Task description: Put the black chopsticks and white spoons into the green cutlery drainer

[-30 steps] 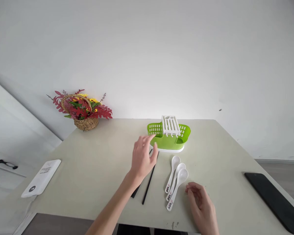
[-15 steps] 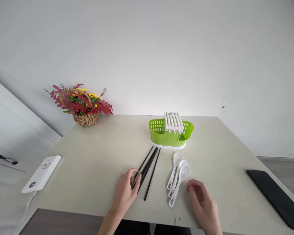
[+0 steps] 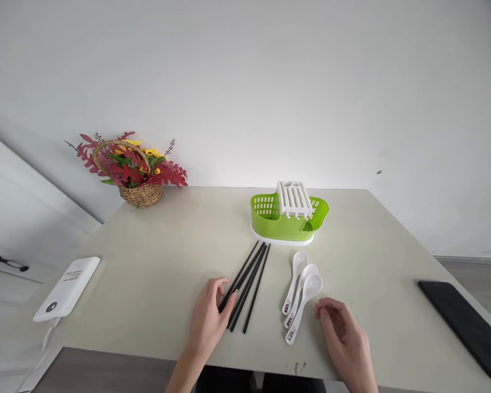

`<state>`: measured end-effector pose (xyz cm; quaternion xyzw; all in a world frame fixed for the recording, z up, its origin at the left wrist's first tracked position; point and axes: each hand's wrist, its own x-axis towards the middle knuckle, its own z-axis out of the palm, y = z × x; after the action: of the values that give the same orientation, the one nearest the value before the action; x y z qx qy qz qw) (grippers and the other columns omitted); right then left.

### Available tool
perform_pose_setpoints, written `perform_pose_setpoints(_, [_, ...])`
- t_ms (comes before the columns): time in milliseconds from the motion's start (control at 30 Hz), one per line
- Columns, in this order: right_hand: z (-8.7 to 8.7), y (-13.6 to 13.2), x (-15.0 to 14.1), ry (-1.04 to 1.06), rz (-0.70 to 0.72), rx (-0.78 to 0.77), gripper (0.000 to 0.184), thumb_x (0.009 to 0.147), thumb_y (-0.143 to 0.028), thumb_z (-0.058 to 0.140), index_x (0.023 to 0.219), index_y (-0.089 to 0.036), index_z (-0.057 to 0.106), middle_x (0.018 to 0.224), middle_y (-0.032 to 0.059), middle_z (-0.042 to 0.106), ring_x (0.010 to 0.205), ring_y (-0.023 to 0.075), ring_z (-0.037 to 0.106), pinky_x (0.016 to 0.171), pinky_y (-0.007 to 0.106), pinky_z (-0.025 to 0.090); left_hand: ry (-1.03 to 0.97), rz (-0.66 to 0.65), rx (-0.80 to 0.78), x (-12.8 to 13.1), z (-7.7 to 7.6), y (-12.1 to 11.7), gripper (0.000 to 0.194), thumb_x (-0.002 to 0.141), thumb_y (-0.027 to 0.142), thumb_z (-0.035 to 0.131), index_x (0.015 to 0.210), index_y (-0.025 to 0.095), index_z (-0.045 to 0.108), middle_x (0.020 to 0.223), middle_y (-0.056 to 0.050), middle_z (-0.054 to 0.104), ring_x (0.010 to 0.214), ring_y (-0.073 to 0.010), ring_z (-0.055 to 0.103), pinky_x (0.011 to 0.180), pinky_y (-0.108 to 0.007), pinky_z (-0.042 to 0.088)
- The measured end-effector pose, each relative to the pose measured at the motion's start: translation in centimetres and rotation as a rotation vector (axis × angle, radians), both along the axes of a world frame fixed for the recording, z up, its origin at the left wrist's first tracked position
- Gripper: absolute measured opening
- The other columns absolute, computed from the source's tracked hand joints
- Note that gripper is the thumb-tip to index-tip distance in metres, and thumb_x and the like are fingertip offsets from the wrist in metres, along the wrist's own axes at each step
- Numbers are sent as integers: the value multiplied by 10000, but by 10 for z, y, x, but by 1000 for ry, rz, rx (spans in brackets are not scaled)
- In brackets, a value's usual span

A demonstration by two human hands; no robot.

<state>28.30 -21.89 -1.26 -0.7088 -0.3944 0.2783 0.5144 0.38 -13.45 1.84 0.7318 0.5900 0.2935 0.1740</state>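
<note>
Lower centre: left hand (image 3: 208,319) straddles slim black chopsticks (image 3: 249,286), grip unclear; right hand (image 3: 346,337) rests half-open beside white long-handled spoons (image 3: 312,285).

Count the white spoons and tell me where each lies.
3: the left spoon lies nearest the green caddy, the middle spoon between the others, the right spoon nearest the right hand. The caddy's inside shows only partly, so others could be hidden.

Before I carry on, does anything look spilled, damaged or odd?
Two blemishes stand out: dark, patchy marks at the near edge of the tabletop, below the white spoons, and a small dark spot on the wall, right of the green basket. Both break plain surfaces; I can't tell dirt from damage. No spill shows.
</note>
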Motion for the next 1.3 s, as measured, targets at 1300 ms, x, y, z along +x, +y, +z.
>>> perform_pose_setpoints(1300, [-11,-3,10,-29,19,-36,394,911,-620,633,1012,-246,705,1058,91,777,961,259,740,791,320,584,-265,162,-306,-30,38,-2,555,925,750,561,747,232,653,734,-39,665,673,-193,612,601,-273,493])
